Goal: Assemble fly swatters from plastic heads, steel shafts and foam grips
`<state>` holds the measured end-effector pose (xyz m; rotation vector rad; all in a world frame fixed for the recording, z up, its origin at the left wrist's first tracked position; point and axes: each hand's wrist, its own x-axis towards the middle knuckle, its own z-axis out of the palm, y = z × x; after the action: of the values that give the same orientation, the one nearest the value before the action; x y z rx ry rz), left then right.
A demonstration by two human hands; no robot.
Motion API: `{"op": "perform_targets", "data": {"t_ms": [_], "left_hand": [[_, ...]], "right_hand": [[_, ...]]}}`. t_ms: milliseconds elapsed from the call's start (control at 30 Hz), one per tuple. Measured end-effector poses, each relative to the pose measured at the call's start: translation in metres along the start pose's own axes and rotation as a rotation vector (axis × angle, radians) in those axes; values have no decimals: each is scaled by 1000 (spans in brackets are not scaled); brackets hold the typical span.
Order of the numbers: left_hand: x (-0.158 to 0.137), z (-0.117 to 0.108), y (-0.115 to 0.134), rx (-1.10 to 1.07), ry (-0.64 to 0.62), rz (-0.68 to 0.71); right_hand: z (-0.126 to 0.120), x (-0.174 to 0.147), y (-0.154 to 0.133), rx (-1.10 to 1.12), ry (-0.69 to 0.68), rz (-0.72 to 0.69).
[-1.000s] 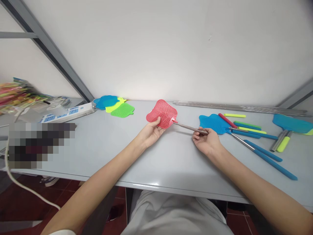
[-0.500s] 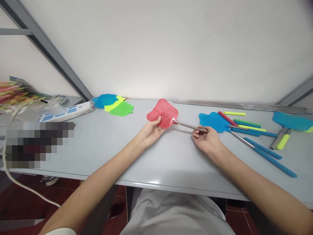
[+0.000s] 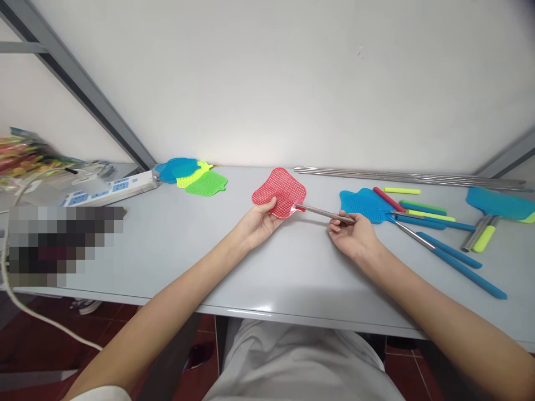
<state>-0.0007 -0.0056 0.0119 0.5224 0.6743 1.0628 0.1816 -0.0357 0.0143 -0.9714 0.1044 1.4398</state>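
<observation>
My left hand (image 3: 264,223) pinches a red mesh fly swatter head (image 3: 281,188), thumb on its upper face. Into the neck of that head runs the tip of a metal rod (image 3: 320,211); how deep it sits I cannot tell. Fingers of my right hand (image 3: 353,234) close around the rod's other end. Just beyond the right hand lies a blue fly swatter (image 3: 363,204) with a metal shaft and blue grip. Loose grip sleeves (image 3: 451,250) in blue, yellow, green and red are scattered to its right.
Blue, yellow and green swatter heads (image 3: 207,185) lie at the back left, beside a white power strip (image 3: 117,189). Long metal rods (image 3: 397,177) rest along the wall. Another blue swatter head (image 3: 501,204) sits at far right near short metal tubes (image 3: 476,234). A cable (image 3: 50,328) hangs at left.
Both hands keep their hold on the red swatter head and the rod, almost still. The view has shifted very slightly.
</observation>
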Motion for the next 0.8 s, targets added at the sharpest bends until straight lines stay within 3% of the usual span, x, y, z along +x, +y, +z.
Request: {"op": "perform_targets", "data": {"t_ms": [800], "left_hand": [[-1, 1, 1, 13, -1, -21]], "right_hand": [[-1, -3, -1, -8, 3, 23]]}}
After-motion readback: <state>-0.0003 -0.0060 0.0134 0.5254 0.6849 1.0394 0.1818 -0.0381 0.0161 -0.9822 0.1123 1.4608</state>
